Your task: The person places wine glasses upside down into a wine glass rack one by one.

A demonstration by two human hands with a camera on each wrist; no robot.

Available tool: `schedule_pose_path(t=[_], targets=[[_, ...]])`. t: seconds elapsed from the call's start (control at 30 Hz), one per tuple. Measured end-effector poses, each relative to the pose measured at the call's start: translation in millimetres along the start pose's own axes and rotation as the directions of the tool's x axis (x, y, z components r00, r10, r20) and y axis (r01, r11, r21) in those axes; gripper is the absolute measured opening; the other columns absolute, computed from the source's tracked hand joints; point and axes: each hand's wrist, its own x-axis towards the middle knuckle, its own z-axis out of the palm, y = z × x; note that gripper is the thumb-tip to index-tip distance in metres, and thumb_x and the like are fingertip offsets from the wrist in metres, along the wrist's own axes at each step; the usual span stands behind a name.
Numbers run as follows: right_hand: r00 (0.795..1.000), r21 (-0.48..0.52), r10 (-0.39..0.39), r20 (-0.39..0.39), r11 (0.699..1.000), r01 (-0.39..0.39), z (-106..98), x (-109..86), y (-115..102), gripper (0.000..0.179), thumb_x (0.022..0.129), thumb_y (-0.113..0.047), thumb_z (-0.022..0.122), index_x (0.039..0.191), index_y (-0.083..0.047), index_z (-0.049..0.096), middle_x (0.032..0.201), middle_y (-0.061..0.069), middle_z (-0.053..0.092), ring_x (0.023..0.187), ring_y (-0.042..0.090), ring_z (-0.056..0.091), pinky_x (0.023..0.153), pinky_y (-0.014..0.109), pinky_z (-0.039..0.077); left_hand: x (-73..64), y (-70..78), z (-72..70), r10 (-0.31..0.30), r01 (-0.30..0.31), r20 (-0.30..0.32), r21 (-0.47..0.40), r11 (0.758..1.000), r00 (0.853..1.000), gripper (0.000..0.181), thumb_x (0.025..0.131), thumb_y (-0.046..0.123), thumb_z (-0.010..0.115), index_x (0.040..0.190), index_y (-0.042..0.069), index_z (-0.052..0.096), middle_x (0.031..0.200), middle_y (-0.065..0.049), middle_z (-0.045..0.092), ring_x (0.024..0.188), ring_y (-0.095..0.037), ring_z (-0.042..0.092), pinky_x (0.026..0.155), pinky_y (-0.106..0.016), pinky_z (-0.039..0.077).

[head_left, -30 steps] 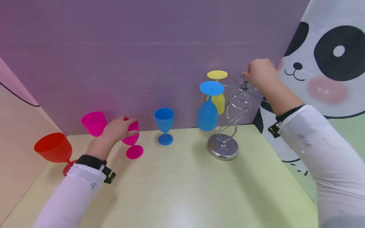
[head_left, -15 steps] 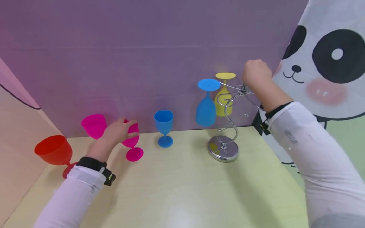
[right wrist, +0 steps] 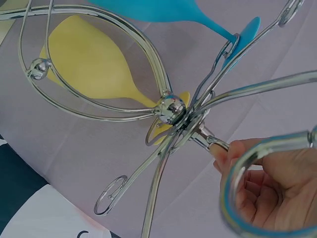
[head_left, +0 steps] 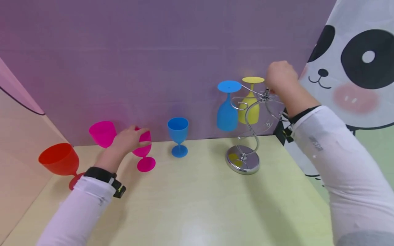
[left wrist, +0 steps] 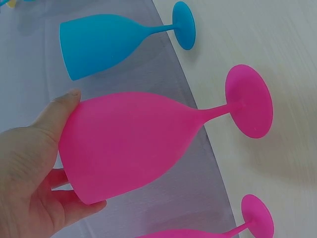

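My left hand (head_left: 124, 142) holds a pink wine goblet (left wrist: 129, 144) by its rim, thumb on one side and fingers on the other. In the head view this goblet looks upright, its foot at the table. My right hand (head_left: 281, 78) pinches the small knob atop a chrome spiral glass rack (head_left: 243, 161); in the right wrist view a metal loop partly covers that hand. Two goblets hang upside down by their feet from the rack's arms: a blue goblet (head_left: 227, 116) on the left and a yellow goblet (head_left: 250, 111) on the right, farther back.
A second blue goblet (head_left: 178, 131) stands upright mid-table near the back edge. Behind my left hand is another pink goblet (head_left: 102, 134), and a red goblet (head_left: 60, 159) stands at the far left. A purple cloth (head_left: 154, 75) hangs behind the pale table (head_left: 197, 205).
The rack has turned under my right hand. The hanging yellow goblet has swung rightward, out from behind the hanging blue one. My left hand and its pink goblet stay in place.
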Motion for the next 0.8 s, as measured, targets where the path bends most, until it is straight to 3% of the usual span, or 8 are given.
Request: schedule_pose_path(t=[0.23,0.63,0.8], targets=[[1.000,0.004,0.004,0.004,1.000,-0.004,0.1,-0.9,0.3,0.018,0.084,-0.003,0.057,0.099,0.008,0.061,0.116,0.033,0.053,0.088,0.038,0.057,0.053,0.035,0.052,0.9,0.0,-0.9,0.001,-0.001,0.019,0.002,1.000,1.000,0.068,0.088,0.039,0.068,0.145,0.011,0.043,0.137,-0.033,0.040,0.110,-0.049,0.055,0.080,-0.052,0.057],[1.000,0.037,0.009,-0.003,0.999,-0.009,2.5,-1.0,-0.7,0.021,0.090,-0.007,0.054,0.101,0.008,0.062,0.105,0.026,0.055,0.076,0.032,0.060,0.051,0.032,0.050,0.0,-0.6,-2.9,-0.028,0.028,0.032,0.001,1.000,0.999,0.068,0.087,0.040,0.068,0.145,0.012,0.043,0.137,-0.033,0.041,0.109,-0.049,0.056,0.077,-0.051,0.057],[1.000,0.036,-0.007,0.006,0.999,0.007,2.5,-0.4,2.8,0.021,0.092,-0.010,0.051,0.087,0.005,0.064,0.092,0.022,0.059,0.065,0.028,0.059,0.053,0.033,0.049,-1.1,-0.9,-3.0,-0.030,0.030,0.022,-0.011,0.999,0.999,0.068,0.087,0.040,0.068,0.144,0.012,0.044,0.136,-0.033,0.042,0.106,-0.048,0.057,0.075,-0.051,0.058]])
